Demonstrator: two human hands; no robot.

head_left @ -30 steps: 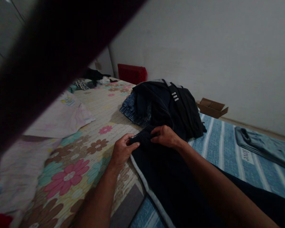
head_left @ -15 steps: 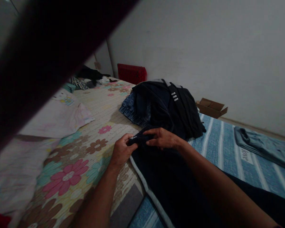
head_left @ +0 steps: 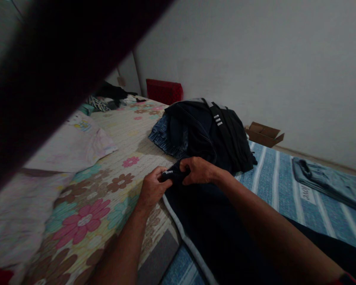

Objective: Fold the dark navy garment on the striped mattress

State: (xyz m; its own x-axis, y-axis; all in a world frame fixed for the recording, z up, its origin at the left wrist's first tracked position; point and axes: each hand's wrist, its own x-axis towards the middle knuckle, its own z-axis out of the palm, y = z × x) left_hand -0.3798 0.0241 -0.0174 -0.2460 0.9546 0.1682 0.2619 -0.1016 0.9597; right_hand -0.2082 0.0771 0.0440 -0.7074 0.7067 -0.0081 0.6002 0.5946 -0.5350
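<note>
A dark garment (head_left: 201, 221) is pinched at one edge by the left hand (head_left: 152, 187) and right hand (head_left: 199, 171), its folding barely begun; a heap of dark clothes (head_left: 207, 130) lies unfolded beyond.

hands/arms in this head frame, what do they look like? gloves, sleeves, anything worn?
Both hands are bare: no gloves on the left hand or the right hand, and no rings that show in this dim light. Both forearms are bare, no sleeves in view. A sliver of red shows at the right arm's lower edge; too cut off to identify.
</note>
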